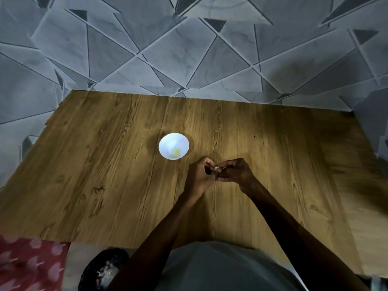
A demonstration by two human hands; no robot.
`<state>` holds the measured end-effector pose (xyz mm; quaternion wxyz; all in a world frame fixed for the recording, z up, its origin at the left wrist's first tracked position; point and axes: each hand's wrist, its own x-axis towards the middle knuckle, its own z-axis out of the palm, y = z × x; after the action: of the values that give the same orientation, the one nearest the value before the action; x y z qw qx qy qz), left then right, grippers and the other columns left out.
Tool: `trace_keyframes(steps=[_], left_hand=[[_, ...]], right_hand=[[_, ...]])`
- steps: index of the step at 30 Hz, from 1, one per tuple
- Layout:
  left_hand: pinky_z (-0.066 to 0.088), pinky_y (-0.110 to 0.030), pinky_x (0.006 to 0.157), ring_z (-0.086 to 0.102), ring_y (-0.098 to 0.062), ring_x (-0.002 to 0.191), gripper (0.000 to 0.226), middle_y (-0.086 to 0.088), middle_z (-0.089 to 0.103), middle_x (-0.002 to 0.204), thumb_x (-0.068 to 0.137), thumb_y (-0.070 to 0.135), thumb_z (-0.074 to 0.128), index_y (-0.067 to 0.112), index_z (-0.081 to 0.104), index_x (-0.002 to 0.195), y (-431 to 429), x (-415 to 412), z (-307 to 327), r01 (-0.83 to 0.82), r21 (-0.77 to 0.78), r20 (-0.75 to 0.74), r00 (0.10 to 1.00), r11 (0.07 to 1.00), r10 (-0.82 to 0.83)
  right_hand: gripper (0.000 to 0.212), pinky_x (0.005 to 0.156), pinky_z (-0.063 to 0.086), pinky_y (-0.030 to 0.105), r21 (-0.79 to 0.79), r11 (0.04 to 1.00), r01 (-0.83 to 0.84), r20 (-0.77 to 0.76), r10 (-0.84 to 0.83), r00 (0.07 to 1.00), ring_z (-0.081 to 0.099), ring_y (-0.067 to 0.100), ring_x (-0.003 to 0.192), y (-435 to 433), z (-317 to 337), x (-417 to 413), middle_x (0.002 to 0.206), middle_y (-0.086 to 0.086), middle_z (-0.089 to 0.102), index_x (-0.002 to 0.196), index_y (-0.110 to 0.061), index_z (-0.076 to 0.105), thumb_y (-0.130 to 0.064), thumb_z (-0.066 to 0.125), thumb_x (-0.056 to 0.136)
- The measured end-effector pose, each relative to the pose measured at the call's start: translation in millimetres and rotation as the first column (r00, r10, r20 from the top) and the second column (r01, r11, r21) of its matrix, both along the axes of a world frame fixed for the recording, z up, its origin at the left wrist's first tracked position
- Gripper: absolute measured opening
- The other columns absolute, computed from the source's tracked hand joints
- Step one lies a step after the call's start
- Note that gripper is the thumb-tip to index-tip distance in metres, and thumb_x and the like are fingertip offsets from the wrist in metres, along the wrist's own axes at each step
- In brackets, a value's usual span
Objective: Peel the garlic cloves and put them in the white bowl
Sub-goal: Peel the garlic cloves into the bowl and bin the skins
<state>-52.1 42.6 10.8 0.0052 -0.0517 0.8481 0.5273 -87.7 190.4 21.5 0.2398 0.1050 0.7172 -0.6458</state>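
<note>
A small white bowl (173, 148) stands on the wooden table (105, 164), with a pale yellowish peeled clove (176, 152) lying inside it. Just right of and nearer than the bowl, my left hand (199, 175) and my right hand (237, 172) meet above the table. Both pinch one small garlic clove (216, 169) between their fingertips. Only a pale bit of the clove shows between the fingers.
A dark round container (102, 269) with whitish scraps sits at the lower left by my left forearm, next to a red patterned cloth (29, 265). Grey geometric tiles (189, 49) lie beyond the table's far edge.
</note>
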Motion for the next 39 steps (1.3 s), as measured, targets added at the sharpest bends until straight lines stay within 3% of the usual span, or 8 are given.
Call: trace_keyframes(steps=[6,11,16,19,23,27,32,39], left_hand=[[0.045,-0.012,0.065,0.059,0.000,0.076,0.017,0.010,0.066,0.084,0.080,0.022,0.076,0.014,0.067,0.092,-3,-6,-5,-0.050,-0.007,0.192,0.980,0.999,0.051],[0.047,-0.018,0.063,0.063,-0.011,0.075,0.008,0.003,0.070,0.081,0.089,0.016,0.065,0.018,0.071,0.095,-15,-3,-17,-0.165,0.219,0.413,0.909,0.962,0.061],[0.045,-0.017,0.058,0.057,-0.010,0.065,0.020,-0.005,0.067,0.077,0.093,0.007,0.056,0.006,0.073,0.103,-20,2,-16,-0.246,0.390,0.482,0.876,0.887,0.031],[0.051,-0.018,0.064,0.065,-0.011,0.070,0.016,-0.008,0.071,0.083,0.094,0.011,0.060,0.006,0.072,0.104,-22,3,-17,-0.270,0.454,0.500,0.866,0.849,0.009],[0.057,-0.021,0.070,0.071,-0.014,0.075,0.018,-0.014,0.072,0.091,0.091,0.002,0.063,-0.004,0.068,0.106,-20,3,-16,-0.355,0.559,0.517,0.856,0.750,0.020],[0.058,-0.020,0.067,0.071,-0.012,0.069,0.007,-0.007,0.074,0.077,0.090,0.000,0.064,0.001,0.069,0.094,-14,3,-14,-0.448,0.627,0.575,0.818,0.638,0.009],[0.055,-0.016,0.067,0.069,-0.008,0.072,0.010,-0.005,0.073,0.081,0.090,-0.001,0.063,0.003,0.069,0.096,-8,7,-16,-0.438,0.682,0.573,0.818,0.586,-0.055],[0.055,-0.015,0.070,0.069,-0.007,0.074,0.015,-0.002,0.073,0.081,0.089,-0.004,0.062,0.001,0.069,0.102,-10,14,-18,-0.307,0.599,0.524,0.849,0.739,-0.072]], right_hand=[[0.015,0.068,0.063,0.036,0.181,0.980,-0.081,-0.087,0.098,0.991,0.075,0.025,0.075,2,-17,-8,0.087,0.020,0.074,0.096,0.006,0.072,-0.003,0.075,0.084],[0.008,0.067,0.060,0.031,0.726,0.682,-0.083,-0.344,0.466,0.815,0.070,0.013,0.073,0,-36,-15,0.087,0.001,0.075,0.092,-0.013,0.076,-0.010,0.070,0.087],[0.026,0.073,0.054,0.027,0.888,0.459,-0.021,-0.303,0.618,0.726,0.066,0.018,0.090,-3,-42,-14,0.105,0.003,0.069,0.114,-0.018,0.068,-0.014,0.068,0.088],[0.032,0.079,0.055,0.030,0.905,0.426,0.022,-0.321,0.647,0.692,0.063,0.020,0.101,-2,-46,-14,0.112,0.003,0.066,0.120,-0.018,0.065,-0.017,0.069,0.088],[0.014,0.069,0.055,0.024,0.765,0.643,0.036,-0.459,0.505,0.731,0.067,0.014,0.083,3,-44,-8,0.093,0.001,0.070,0.098,-0.016,0.072,-0.009,0.070,0.086],[0.012,0.064,0.057,0.023,0.219,0.974,-0.062,-0.330,0.134,0.934,0.070,0.010,0.068,5,-26,16,0.083,0.004,0.075,0.095,-0.006,0.077,-0.006,0.076,0.083],[0.021,0.072,0.056,0.030,-0.106,0.989,0.104,-0.062,-0.111,0.992,0.066,0.021,0.075,4,-26,37,0.092,0.020,0.073,0.102,0.002,0.073,0.002,0.074,0.081],[0.024,0.061,0.054,0.025,-0.238,0.940,0.246,0.284,-0.174,0.943,0.063,0.018,0.071,5,-25,37,0.084,0.011,0.070,0.106,0.003,0.070,0.006,0.070,0.082]])
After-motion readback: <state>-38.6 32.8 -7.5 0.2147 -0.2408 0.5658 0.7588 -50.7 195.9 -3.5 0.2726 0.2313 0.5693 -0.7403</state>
